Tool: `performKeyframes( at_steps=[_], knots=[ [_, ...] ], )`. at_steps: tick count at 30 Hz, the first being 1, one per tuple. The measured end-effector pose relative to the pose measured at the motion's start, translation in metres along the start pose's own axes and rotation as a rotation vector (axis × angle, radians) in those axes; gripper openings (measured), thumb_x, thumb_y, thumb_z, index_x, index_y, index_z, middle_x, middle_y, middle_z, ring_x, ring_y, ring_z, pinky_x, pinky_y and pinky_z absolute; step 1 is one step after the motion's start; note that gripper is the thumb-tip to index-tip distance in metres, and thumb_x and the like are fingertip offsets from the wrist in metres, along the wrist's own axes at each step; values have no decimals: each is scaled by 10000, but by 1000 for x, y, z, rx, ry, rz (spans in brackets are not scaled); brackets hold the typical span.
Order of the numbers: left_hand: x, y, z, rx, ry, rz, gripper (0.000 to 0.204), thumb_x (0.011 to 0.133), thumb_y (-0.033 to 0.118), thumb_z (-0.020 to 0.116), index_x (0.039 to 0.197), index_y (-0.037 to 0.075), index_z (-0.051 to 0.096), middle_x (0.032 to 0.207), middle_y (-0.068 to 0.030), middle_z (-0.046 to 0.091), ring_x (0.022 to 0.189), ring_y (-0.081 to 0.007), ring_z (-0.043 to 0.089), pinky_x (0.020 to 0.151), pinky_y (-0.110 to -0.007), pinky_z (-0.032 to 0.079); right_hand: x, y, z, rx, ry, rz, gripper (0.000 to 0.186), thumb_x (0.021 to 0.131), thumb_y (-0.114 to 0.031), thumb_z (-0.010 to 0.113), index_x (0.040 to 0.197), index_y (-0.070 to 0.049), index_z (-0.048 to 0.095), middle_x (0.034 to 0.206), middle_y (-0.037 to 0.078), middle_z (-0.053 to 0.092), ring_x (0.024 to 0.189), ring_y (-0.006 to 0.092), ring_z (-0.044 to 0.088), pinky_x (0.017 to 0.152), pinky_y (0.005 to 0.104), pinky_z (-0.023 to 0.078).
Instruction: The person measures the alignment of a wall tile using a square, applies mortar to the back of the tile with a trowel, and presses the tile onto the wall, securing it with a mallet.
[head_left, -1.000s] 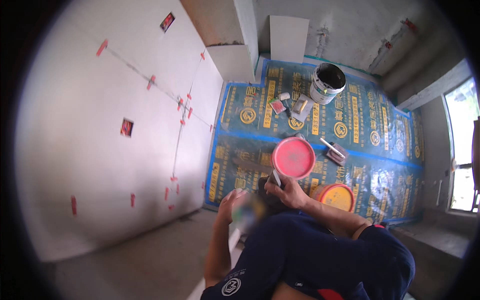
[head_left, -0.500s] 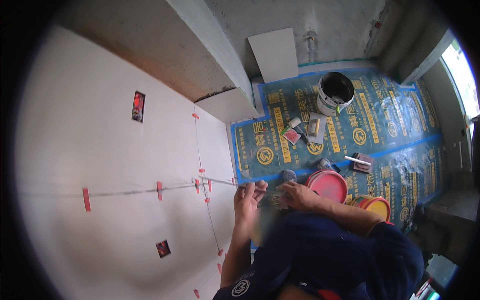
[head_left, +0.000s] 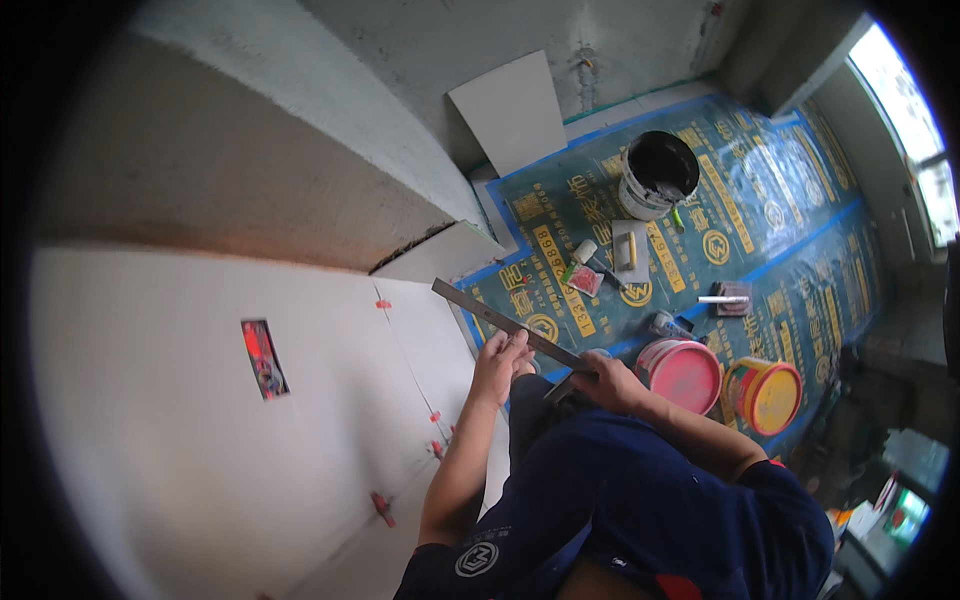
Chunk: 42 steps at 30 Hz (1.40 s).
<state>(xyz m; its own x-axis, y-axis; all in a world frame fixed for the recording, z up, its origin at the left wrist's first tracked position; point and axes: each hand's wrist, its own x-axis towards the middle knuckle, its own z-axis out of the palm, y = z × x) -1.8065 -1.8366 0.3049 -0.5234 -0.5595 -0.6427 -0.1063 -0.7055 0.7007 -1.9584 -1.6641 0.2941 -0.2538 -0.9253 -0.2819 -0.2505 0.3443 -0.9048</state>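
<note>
A dark metal try square lies across in front of my body, its long blade slanting up and to the left. My right hand is closed around its corner end, with the short arm showing below. My left hand pinches the blade near its middle. To the left is the pale tiled wall, with red tile clips along its joints. A rectangular cutout in it shows red inside.
A pink-lidded bucket and a yellow-lidded bucket stand at my right. Farther off are a mortar bucket, a trowel, a mallet and a bag of red pieces. A loose tile leans on the far wall.
The square has turned flat-side up and come away from the wall joint, nearer my body. My left hand has gone from half-curled fingers to a pinch on the blade. The view has turned.
</note>
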Motion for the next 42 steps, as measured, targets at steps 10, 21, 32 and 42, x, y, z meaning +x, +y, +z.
performKeyframes(
  at_steps=[10, 21, 32, 42],
  knots=[
    [160, 28, -162, 580, 61, 255, 237, 946, 240, 584, 1082, 46, 596, 986, -42, 670, 914, -133, 627, 843, -284, 472, 182, 60, 100, 794, 486, 324, 207, 939, -160, 596, 1027, 9, 516, 952, 94, 600, 839, 151, 634, 698, 289, 526],
    [363, -42, -247, 348, 6, 258, 350, 971, 333, 546, 1081, 7, 612, 1032, -32, 635, 930, -98, 578, 848, -246, 446, 435, 171, 167, 922, 344, 219, 213, 962, -152, 558, 995, 30, 453, 958, 151, 603, 803, 215, 673, 710, 325, 588],
    [434, -53, -276, 47, 13, 611, 279, 953, 185, 579, 1145, -18, 591, 1095, -71, 631, 991, -153, 598, 895, -285, 470, 487, 192, 178, 818, 191, -133, 275, 969, -210, 561, 1003, 26, 424, 921, 124, 600, 865, 208, 683, 740, 328, 586],
    [444, -51, -297, 4, -101, 573, 244, 951, 166, 572, 1063, -49, 600, 1076, -122, 631, 1035, -212, 600, 949, -314, 436, 486, 187, 186, 631, 274, -153, 302, 957, -215, 580, 903, 18, 395, 814, 134, 620, 760, 189, 698, 637, 302, 577]
  ],
)
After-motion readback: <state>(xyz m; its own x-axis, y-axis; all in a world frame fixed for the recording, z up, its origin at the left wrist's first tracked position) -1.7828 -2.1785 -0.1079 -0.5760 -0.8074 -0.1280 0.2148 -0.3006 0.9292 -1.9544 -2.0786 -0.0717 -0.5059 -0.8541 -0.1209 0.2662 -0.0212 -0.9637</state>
